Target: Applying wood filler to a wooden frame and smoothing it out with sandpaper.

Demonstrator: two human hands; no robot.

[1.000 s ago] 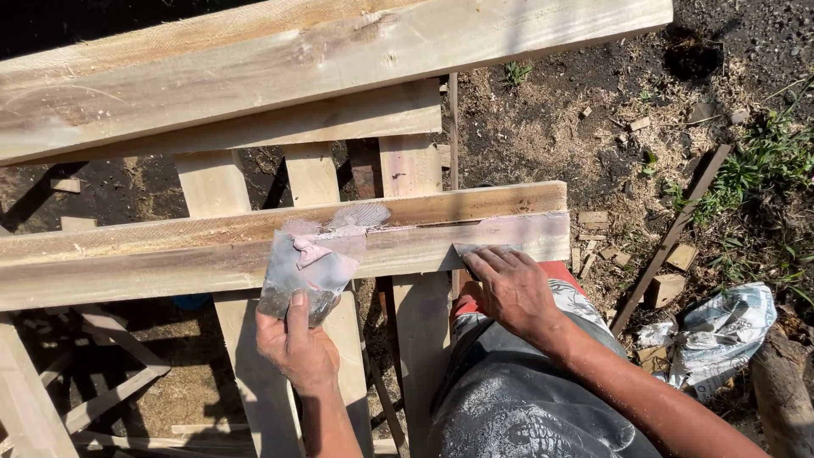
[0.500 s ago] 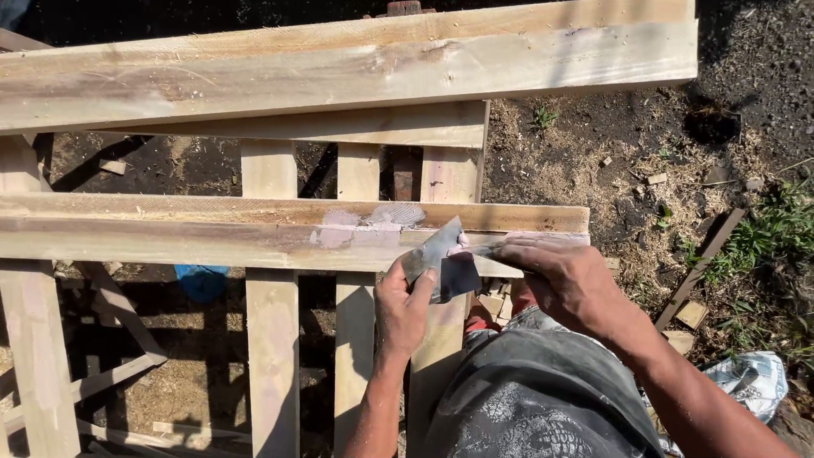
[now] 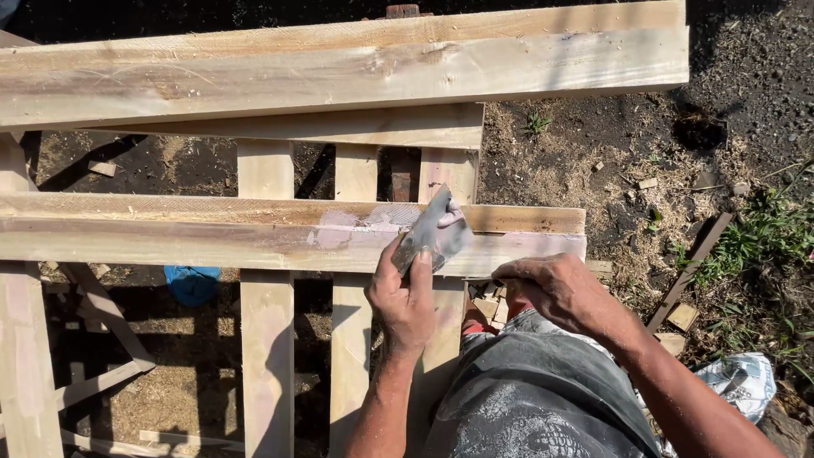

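The long plank point(image 3: 254, 242) lies left-to-right across the wooden frame point(image 3: 267, 339), its pale filler patch point(image 3: 356, 229) near the right part. The left hand point(image 3: 405, 301) is the nearer one; its grip is closed on the putty knife point(image 3: 432, 233), blade tilted up-right, touching the plank. The right hand point(image 3: 555, 288) rests w/ curled fingers at the plank's right end, just below it; I cannot tell if it holds sth.

Slatted wooden frame point(image 3: 267, 339), two long planks point(image 3: 254, 233) across
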